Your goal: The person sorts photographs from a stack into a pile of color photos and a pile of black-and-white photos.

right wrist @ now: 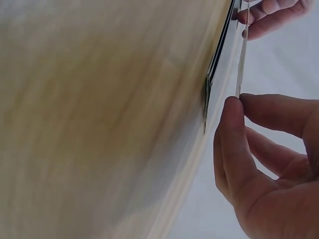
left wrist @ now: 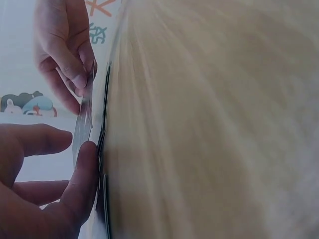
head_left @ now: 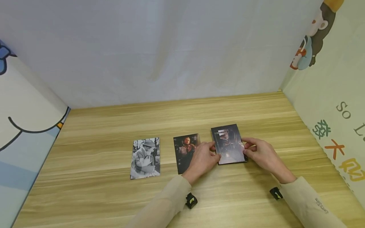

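Note:
A thin glossy photo card (head_left: 229, 144) is raised just over a dark stack of cards (head_left: 224, 127) at the right. My right hand (head_left: 260, 153) pinches the card's right side between thumb and fingers. In the right wrist view, that right hand (right wrist: 271, 149) grips the end of the card (right wrist: 242, 67), seen edge-on. At its opposite side, my left hand (head_left: 203, 157) touches the edge with thumb and index tips. The left wrist view shows a gap between those tips of the left hand (left wrist: 50, 184), beside the card (left wrist: 83, 122).
Left of the stack lies a dark photo card (head_left: 182, 155) with a lit figure, partly covered by my left hand. Further left is a black-and-white photo card (head_left: 145, 158). All lie on a wooden table (head_left: 99, 190), bounded by a pale back wall (head_left: 176, 57) and printed side panels.

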